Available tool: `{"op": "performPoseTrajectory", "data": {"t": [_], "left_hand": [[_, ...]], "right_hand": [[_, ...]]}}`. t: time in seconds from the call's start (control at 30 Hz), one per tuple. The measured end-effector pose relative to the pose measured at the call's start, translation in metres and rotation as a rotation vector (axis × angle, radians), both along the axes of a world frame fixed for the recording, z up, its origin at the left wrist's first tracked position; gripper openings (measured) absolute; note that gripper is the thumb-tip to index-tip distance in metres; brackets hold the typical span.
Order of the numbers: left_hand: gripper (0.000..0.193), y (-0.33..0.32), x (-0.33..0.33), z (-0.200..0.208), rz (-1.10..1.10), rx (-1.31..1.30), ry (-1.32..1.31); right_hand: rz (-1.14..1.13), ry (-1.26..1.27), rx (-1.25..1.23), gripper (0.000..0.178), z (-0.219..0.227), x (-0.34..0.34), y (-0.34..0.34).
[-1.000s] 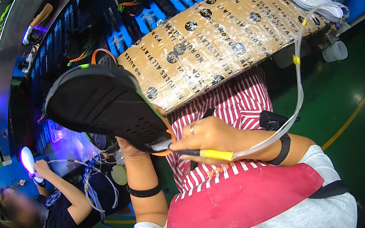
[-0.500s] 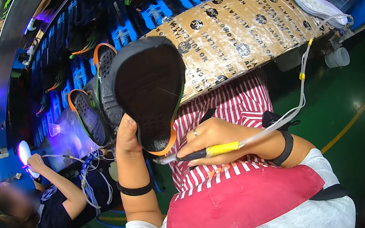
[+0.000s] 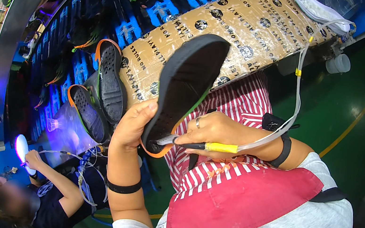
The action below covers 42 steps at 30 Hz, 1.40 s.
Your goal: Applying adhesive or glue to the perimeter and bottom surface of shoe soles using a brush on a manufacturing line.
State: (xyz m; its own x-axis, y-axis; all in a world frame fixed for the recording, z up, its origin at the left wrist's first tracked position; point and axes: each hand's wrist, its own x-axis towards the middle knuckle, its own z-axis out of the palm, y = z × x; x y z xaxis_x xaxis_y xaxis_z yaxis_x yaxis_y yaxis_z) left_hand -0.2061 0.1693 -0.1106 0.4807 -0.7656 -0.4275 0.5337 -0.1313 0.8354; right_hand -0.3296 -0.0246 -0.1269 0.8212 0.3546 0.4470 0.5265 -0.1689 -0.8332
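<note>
My left hand [image 3: 132, 123] grips a black shoe sole [image 3: 187, 79] by its side near the orange-edged heel, thumb over the rim. The sole is tilted, with its hollow inner face toward me and a green line along one edge. In my right hand [image 3: 214, 131] is a brush [image 3: 193, 145] with a black and yellow handle, fed by a clear tube [image 3: 295, 101]. Its bristles touch the inside of the heel end. Two similar soles, one farther [image 3: 113, 86] and one nearer [image 3: 87, 113], lie left of my left hand.
A cardboard-covered work surface [image 3: 181, 32] runs beyond my hands, beside a blue conveyor [image 3: 163, 10] carrying dark parts. A white sole [image 3: 318, 11] rests at its far right, above a plastic cup [image 3: 338, 64]. At lower left another person's hand [image 3: 34, 160] holds a white piece.
The held sole has turned and shifted right, now seen more edge-on. My right hand has risen slightly, bringing the brush from beside the heel onto its inner face.
</note>
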Motion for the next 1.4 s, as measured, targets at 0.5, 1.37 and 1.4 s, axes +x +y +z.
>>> {"op": "performPoseTrajectory", "data": {"t": [0.5,1.37,1.4], "left_hand": [[0.038,-0.014,0.006,0.012,-0.280,0.287,-0.066],[0.037,-0.007,0.007,0.004,-0.111,0.318,0.082],[0.037,-0.001,0.005,-0.001,-0.012,0.273,0.205]], "right_hand": [[-0.013,-0.154,-0.029,0.024,-0.016,0.004,0.012],[-0.092,0.203,0.294,0.025,0.024,0.000,-0.029],[-0.133,0.238,0.315,0.024,0.026,-0.001,-0.034]]}}
